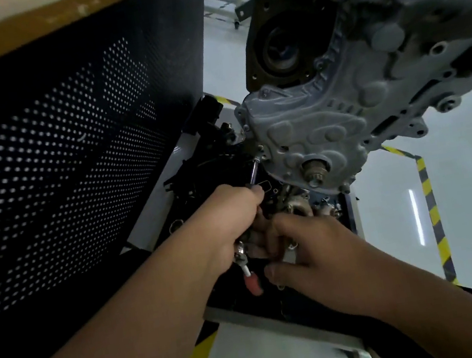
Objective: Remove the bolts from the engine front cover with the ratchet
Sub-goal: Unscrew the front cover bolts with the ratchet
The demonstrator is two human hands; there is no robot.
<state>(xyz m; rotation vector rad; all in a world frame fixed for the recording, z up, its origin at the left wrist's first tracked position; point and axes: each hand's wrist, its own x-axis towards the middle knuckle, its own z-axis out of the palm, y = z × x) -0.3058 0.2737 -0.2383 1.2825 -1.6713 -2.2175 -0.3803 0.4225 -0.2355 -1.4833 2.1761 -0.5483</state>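
Note:
The grey engine front cover (308,133) hangs at the upper right, its crank bolt (315,173) near the lower edge. A slim chrome extension bar (42,206) reaches up to a bolt (257,159) at the cover's left edge. My left hand (233,225) grips the ratchet around its head, below the bar. The ratchet's red handle (252,281) sticks out beneath that fist. My right hand (312,256) sits just right of it, fingers curled toward the handle; whether it holds the handle is hidden.
A black perforated panel (71,161) with a wooden top fills the left side, close to my left arm. Below the engine lies a dark tray (240,311) of engine parts. Yellow-black floor tape (432,209) marks the shiny floor at right.

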